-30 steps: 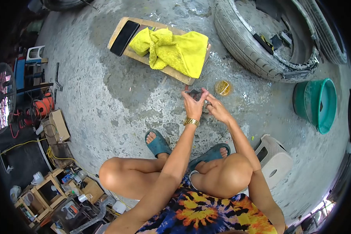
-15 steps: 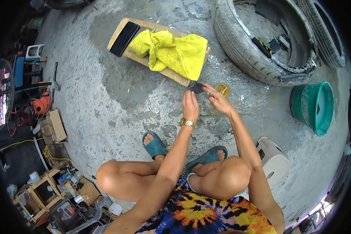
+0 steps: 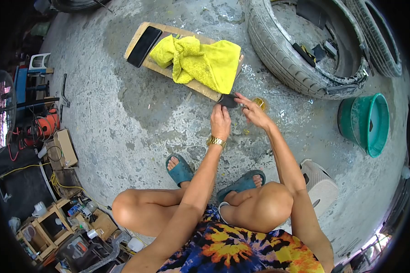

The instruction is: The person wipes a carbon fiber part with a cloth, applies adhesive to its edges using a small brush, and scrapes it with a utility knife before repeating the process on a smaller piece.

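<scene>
A small dark flat piece (image 3: 228,101) lies between my hands, by the near right corner of a wooden board (image 3: 200,88). My left hand (image 3: 220,123) has its fingers closed on the near left edge of that piece. From the right, my right hand (image 3: 256,113) reaches over with bent fingers, the fingertips closed at the piece's right edge. A yellow cloth (image 3: 207,63) is bunched on the board, and a black phone (image 3: 144,46) lies at its left end. Just beyond my right hand stands a small round container with yellowish contents (image 3: 260,103).
A large worn tyre (image 3: 282,59) lies at the upper right, with another tyre (image 3: 380,41) beside it. A green bucket (image 3: 351,123) holding liquid stands at the right. A beige plastic stool (image 3: 319,184) is near my right knee. Wooden shelving (image 3: 45,227) with clutter lines the left.
The dark piece now shows more of its surface between my hands. My right fingers have shifted slightly left along it, and the whole view has drifted a little.
</scene>
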`<action>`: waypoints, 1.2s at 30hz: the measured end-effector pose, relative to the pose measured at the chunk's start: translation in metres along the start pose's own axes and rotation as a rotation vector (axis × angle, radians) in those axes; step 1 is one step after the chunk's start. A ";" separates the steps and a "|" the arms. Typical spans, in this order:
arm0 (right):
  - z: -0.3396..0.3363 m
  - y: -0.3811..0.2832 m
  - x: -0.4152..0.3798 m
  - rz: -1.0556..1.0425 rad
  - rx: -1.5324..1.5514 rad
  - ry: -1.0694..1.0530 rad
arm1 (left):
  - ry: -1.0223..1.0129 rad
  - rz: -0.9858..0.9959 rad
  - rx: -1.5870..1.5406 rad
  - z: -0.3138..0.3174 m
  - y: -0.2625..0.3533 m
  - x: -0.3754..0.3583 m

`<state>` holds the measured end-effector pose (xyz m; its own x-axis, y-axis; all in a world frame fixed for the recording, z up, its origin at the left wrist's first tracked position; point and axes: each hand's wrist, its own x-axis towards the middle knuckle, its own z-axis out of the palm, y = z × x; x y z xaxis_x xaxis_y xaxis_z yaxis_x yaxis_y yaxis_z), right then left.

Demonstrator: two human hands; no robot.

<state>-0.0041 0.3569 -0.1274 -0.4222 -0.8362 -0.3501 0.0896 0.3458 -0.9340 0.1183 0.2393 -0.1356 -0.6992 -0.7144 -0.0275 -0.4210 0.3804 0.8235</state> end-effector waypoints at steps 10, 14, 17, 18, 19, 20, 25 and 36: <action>0.003 -0.006 0.001 0.012 -0.049 0.013 | -0.014 0.019 0.043 -0.001 -0.003 0.001; -0.004 -0.002 0.010 -0.020 -0.045 0.036 | 0.001 0.051 0.049 0.006 -0.002 0.006; -0.008 -0.005 0.013 0.019 -0.067 0.026 | 0.012 0.062 0.026 0.006 0.002 0.008; -0.008 -0.006 0.014 0.033 -0.081 0.023 | 0.006 0.017 0.016 0.005 0.005 0.008; -0.009 -0.006 0.015 0.032 -0.082 0.023 | 0.001 -0.027 0.007 0.004 0.007 0.009; -0.009 -0.005 0.015 0.013 -0.111 0.020 | 0.001 -0.027 0.006 0.005 0.005 0.009; -0.009 0.000 0.016 -0.036 -0.175 0.019 | -0.027 -0.034 0.064 0.002 0.005 0.011; -0.005 0.002 0.014 -0.086 -0.217 0.028 | -0.054 -0.085 -0.019 -0.005 0.011 0.010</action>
<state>-0.0142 0.3481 -0.1335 -0.4455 -0.8552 -0.2650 -0.1420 0.3598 -0.9222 0.1092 0.2334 -0.1240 -0.6918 -0.7106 -0.1283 -0.4698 0.3080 0.8273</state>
